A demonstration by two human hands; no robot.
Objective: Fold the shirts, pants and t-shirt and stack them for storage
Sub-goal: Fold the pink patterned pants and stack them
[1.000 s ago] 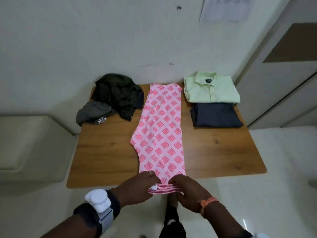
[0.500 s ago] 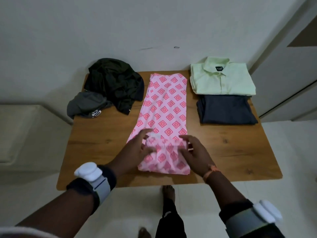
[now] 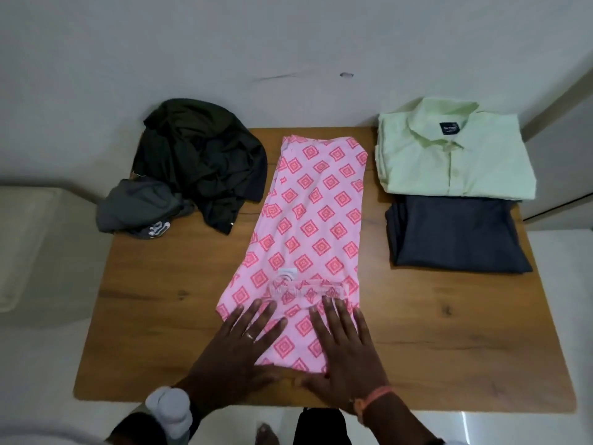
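pink patterned pants [image 3: 316,216] | table centre, near end folded over | green shirt [image 3: 449,155], navy garment [image 3: 455,236] folded right

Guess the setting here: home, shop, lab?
Probably a room in a home: a small wooden table pushed against a plain wall, tiled floor, and household laundry like the pink patterned pants being folded.

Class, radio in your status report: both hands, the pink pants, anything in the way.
Left hand and right hand flat, pressing pink pants. Near end folded up onto the rest. Nothing in the way; unfolded dark clothes far left.
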